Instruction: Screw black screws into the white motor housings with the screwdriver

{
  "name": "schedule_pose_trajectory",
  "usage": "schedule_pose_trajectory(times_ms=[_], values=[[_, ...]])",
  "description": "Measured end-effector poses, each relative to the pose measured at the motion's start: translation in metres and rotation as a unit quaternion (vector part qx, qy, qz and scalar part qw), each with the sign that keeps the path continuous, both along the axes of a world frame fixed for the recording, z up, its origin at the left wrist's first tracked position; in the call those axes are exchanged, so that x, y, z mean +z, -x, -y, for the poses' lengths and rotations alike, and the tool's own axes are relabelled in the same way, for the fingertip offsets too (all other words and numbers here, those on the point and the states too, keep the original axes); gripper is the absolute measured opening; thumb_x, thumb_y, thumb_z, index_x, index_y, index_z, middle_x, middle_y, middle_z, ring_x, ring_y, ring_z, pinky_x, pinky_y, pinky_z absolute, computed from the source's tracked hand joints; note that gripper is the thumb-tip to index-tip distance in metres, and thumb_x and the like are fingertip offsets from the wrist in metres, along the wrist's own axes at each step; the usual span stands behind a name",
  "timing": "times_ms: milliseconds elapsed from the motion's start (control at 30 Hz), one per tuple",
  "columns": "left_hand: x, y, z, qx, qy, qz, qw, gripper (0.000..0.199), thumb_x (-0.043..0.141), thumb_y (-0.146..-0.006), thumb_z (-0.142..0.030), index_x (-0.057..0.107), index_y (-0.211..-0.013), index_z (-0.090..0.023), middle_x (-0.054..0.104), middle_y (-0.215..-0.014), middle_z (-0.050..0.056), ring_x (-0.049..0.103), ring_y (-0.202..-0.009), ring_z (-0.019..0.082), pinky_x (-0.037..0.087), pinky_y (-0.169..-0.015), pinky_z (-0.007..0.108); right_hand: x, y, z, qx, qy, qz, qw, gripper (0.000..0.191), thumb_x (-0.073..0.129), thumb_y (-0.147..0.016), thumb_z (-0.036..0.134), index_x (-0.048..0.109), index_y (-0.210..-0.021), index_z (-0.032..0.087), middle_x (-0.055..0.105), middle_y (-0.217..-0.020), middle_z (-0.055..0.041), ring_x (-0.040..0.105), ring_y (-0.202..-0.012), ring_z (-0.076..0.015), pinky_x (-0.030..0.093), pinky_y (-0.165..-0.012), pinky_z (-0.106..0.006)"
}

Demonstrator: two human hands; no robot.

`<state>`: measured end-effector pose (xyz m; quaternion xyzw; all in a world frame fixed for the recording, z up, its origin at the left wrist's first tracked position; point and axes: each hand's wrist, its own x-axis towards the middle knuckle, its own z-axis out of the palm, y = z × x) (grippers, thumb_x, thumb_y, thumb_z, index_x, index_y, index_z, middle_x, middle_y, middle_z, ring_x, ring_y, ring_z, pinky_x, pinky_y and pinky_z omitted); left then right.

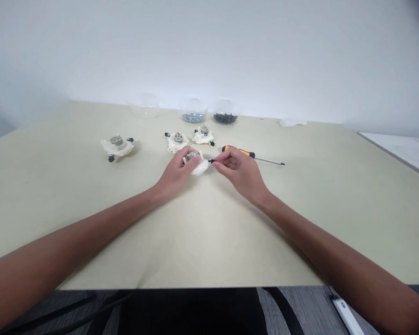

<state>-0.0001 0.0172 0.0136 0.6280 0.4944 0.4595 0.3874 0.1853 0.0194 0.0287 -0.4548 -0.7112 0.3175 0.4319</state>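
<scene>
My left hand (179, 168) is closed around a white plastic motor housing (200, 168) with a silver motor set in it, holding it just above the table. Thumb and forefinger of my right hand (240, 172) pinch a small black rubber piece (211, 161) at the housing's right edge. Whether that piece is seated on the housing or only touching it, I cannot tell. Just behind my right hand lies a screwdriver (269, 161) with an orange and black handle, partly covered by the fingers.
Similar motor housings with black pieces stand on the table: one at left (117, 147), one in the middle (176, 141), one behind (204, 135). Along the wall are a tub of silver screws (193, 117), a tub of black pieces (225, 118), a clear tub (145, 108) and a white lid (292, 123).
</scene>
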Motion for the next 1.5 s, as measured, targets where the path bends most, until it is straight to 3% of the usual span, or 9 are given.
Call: schedule_pose_trajectory(times_ms=[67,167,400,567,800,933,1100,1333,1500], values=[[-0.001,0.000,-0.001,-0.006,0.002,0.017,1.000,0.019,0.053,-0.089,-0.039,0.057,-0.088,-0.021,0.055,-0.085,-0.001,0.046,-0.073,0.012,0.035,-0.066,0.025,0.000,0.000,0.000,0.006,-0.014,0.000,1.000,0.011,0.066,-0.079,0.027,0.061,-0.083,0.018,0.063,-0.083,-0.0018,0.060,-0.075,-0.0125,0.049,-0.072,-0.028],[-0.005,0.002,-0.004,-0.021,0.019,0.071,0.997,0.019,0.055,-0.087,-0.040,0.057,-0.085,-0.021,0.054,-0.079,-0.001,0.047,-0.071,0.013,0.035,-0.061,0.024,0.000,-0.001,-0.004,0.031,0.058,-0.064,0.996,0.014,0.068,-0.078,0.028,0.062,-0.082,0.017,0.063,-0.081,-0.0025,0.060,-0.073,-0.0128,0.050,-0.073,-0.031],[-0.010,0.004,-0.009,-0.059,0.056,0.162,0.983,0.017,0.056,-0.085,-0.037,0.060,-0.084,-0.020,0.054,-0.082,0.001,0.051,-0.073,0.014,0.037,-0.058,0.023,-0.002,-0.003,-0.011,0.121,0.225,-0.241,0.936,0.020,0.074,-0.073,0.027,0.062,-0.082,0.014,0.063,-0.079,-0.0017,0.061,-0.073,-0.0118,0.051,-0.080,-0.033],[-0.006,0.001,-0.006,-0.016,0.018,0.076,0.997,0.017,0.056,-0.085,-0.038,0.059,-0.085,-0.021,0.053,-0.076,-0.001,0.046,-0.066,0.012,0.034,-0.059,0.024,-0.007,-0.002,-0.010,0.086,0.155,-0.191,0.965,0.019,0.072,-0.074,0.028,0.058,-0.080,0.016,0.060,-0.075,0.0001,0.058,-0.068,-0.0105,0.048,-0.073,-0.030],[0.001,0.002,0.000,0.007,-0.004,-0.033,0.999,0.019,0.053,-0.086,-0.040,0.058,-0.088,-0.021,0.056,-0.084,0.000,0.046,-0.069,0.014,0.035,-0.064,0.027,-0.004,0.004,0.004,0.016,-0.022,0.011,1.000,0.011,0.063,-0.080,0.026,0.055,-0.079,0.019,0.059,-0.082,-0.0019,0.057,-0.074,-0.0129,0.048,-0.071,-0.030],[-0.003,0.004,-0.004,-0.012,-0.004,0.021,1.000,0.019,0.053,-0.086,-0.038,0.057,-0.083,-0.020,0.055,-0.080,0.000,0.047,-0.068,0.013,0.035,-0.061,0.026,0.000,0.002,0.001,0.039,0.086,-0.080,0.992,0.014,0.068,-0.077,0.028,0.060,-0.081,0.017,0.061,-0.080,-0.0017,0.059,-0.072,-0.0125,0.050,-0.074,-0.031],[-0.007,0.004,-0.007,-0.027,0.013,0.067,0.997,0.019,0.053,-0.085,-0.038,0.058,-0.082,-0.020,0.054,-0.077,0.000,0.048,-0.068,0.014,0.035,-0.058,0.025,-0.003,-0.002,-0.009,0.105,0.229,-0.227,0.941,0.021,0.073,-0.072,0.028,0.062,-0.083,0.014,0.062,-0.078,-0.0012,0.061,-0.072,-0.0113,0.051,-0.080,-0.033],[-0.003,0.003,-0.003,-0.006,-0.006,0.015,1.000,0.019,0.054,-0.085,-0.040,0.058,-0.083,-0.021,0.053,-0.076,-0.002,0.043,-0.065,0.012,0.032,-0.060,0.026,-0.009,0.000,-0.006,0.052,0.126,-0.133,0.982,0.018,0.070,-0.075,0.028,0.059,-0.081,0.015,0.061,-0.076,-0.0001,0.059,-0.070,-0.0111,0.049,-0.073,-0.030],[-0.003,0.005,-0.005,-0.015,0.006,-0.001,1.000,0.022,0.053,-0.087,-0.043,0.058,-0.085,-0.021,0.055,-0.081,-0.001,0.045,-0.068,0.013,0.033,-0.063,0.027,-0.007,0.001,-0.006,0.036,0.144,-0.137,0.979,0.020,0.071,-0.074,0.030,0.060,-0.081,0.015,0.063,-0.076,-0.0013,0.060,-0.069,-0.0112,0.051,-0.074,-0.030]])
